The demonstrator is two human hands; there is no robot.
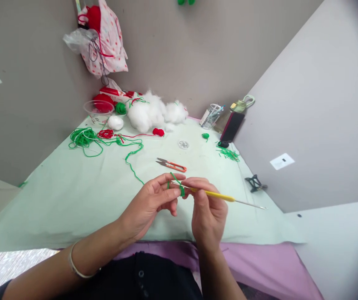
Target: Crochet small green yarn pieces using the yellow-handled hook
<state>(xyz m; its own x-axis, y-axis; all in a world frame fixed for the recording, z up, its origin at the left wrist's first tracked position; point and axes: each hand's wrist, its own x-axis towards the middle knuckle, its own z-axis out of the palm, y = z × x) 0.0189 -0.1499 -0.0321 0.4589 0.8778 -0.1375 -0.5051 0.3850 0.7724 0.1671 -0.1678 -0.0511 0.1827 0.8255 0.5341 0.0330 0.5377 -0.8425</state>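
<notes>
Being pinched between the thumb and fingers of the left hand point(153, 193), the small green yarn piece point(182, 191) was seen above the pale cloth point(94, 204), partly hidden by the thumb. The yellow-handled hook point(218, 195) was gripped by the right hand point(208, 208), its working tip too fine to be made out clearly. The trailing yarn point(129, 163) was lost behind the left hand; green round things point(191, 1) were cut off at the top edge.

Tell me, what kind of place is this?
It looks like a yarn-craft corner, though I can't tell whose. There's a yellow-handled crochet hook in the right hand, a tangle of green yarn and fluffy white stuffing on the table.
</notes>
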